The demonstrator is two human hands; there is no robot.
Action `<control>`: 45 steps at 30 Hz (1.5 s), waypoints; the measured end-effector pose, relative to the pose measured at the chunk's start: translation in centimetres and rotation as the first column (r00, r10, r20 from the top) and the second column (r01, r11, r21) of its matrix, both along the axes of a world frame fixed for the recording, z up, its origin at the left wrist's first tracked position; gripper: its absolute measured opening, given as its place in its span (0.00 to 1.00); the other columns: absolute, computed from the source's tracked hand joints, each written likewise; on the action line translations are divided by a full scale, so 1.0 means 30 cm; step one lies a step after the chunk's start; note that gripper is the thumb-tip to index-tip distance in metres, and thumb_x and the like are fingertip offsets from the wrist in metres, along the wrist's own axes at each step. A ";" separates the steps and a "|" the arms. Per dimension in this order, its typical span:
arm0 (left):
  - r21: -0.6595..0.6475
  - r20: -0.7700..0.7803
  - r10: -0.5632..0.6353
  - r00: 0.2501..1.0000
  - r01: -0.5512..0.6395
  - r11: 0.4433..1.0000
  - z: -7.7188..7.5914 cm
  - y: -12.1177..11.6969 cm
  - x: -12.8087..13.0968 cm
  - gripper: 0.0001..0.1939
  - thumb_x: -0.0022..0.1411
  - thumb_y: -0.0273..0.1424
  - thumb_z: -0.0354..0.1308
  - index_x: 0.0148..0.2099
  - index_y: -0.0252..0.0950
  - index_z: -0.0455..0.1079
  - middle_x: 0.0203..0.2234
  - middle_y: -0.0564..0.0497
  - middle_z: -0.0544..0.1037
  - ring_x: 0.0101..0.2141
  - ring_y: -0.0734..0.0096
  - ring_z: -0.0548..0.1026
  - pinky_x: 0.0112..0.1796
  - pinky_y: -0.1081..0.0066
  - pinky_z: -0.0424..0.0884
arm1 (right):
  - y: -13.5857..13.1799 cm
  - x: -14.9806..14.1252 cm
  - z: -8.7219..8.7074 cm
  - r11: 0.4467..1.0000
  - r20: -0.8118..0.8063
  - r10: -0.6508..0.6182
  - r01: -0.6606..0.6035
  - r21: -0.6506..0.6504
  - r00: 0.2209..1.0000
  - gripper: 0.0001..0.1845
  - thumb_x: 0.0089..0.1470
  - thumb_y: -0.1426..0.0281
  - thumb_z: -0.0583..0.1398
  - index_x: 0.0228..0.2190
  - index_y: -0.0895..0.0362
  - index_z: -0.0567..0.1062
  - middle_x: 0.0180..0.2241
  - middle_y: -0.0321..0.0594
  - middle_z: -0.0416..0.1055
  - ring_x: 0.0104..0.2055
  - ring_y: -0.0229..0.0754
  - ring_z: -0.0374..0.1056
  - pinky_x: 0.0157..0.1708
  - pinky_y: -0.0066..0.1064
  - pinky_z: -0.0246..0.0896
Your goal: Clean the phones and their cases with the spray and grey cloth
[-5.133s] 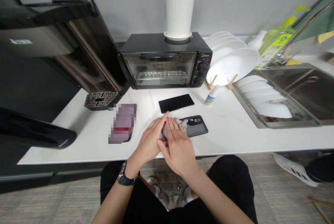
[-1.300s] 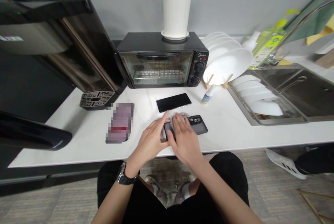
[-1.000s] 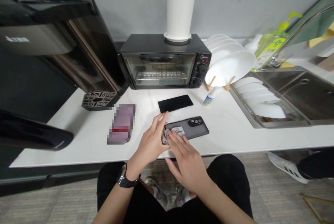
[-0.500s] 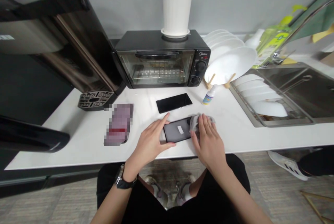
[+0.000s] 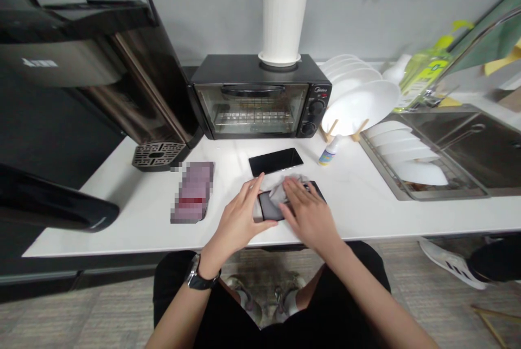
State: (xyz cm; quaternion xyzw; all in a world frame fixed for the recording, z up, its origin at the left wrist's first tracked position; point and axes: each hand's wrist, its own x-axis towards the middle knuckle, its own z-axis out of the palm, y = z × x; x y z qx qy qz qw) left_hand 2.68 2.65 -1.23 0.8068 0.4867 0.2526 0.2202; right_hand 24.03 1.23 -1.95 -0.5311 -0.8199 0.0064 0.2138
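My left hand (image 5: pixel 238 213) brackets the left end of a black smartphone (image 5: pixel 266 207), which lies flat with its glossy dark face up on the white counter (image 5: pixel 366 216). My right hand (image 5: pixel 309 213) presses a crumpled grey cloth (image 5: pixel 287 189) onto the phone's right part, hiding most of that end. A second black smartphone (image 5: pixel 275 162) lies face up just beyond my hands, untouched. To the left, a pixelated flat package (image 5: pixel 192 192) lies on the counter.
A black toaster oven (image 5: pixel 260 105) and a small white bottle (image 5: pixel 330 152) stand behind the phones. A dark appliance (image 5: pixel 134 83) looms left. White plates fill a dish rack (image 5: pixel 407 153) over the steel sink at right. A nearby person's sneaker (image 5: pixel 450 265) shows on the floor.
My right hand has slid left with the cloth across the phone, now covering the white label seen earlier. My left hand stays at the phone's left end.
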 end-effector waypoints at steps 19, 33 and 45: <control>0.069 -0.026 -0.045 0.999 0.046 0.997 -0.009 0.030 0.019 0.55 0.62 0.29 0.67 0.79 0.45 0.35 0.63 0.41 0.71 0.62 0.52 0.70 0.62 0.49 0.67 | 0.006 -0.078 -0.001 0.999 -0.041 0.026 -0.027 -0.031 0.999 0.26 0.69 0.75 0.49 0.64 0.68 0.68 0.66 0.55 0.65 0.70 0.53 0.61 0.71 0.53 0.53; 0.043 -0.076 0.003 0.997 0.000 0.999 -0.001 0.024 0.022 0.52 0.59 0.41 0.73 0.76 0.46 0.48 0.56 0.44 0.73 0.56 0.51 0.73 0.58 0.53 0.71 | -0.167 0.176 -0.061 0.987 0.056 -0.150 0.147 0.063 0.987 0.34 0.72 0.61 0.52 0.73 0.59 0.52 0.71 0.50 0.56 0.73 0.55 0.55 0.68 0.56 0.56; 0.040 -0.063 -0.019 0.998 0.021 0.999 -0.012 0.020 0.004 0.48 0.64 0.20 0.54 0.78 0.47 0.36 0.51 0.46 0.71 0.51 0.59 0.73 0.54 0.58 0.73 | -0.073 -0.217 0.006 0.999 -0.104 0.040 -0.044 -0.033 0.994 0.31 0.70 0.65 0.50 0.66 0.71 0.65 0.68 0.58 0.60 0.72 0.54 0.57 0.71 0.50 0.52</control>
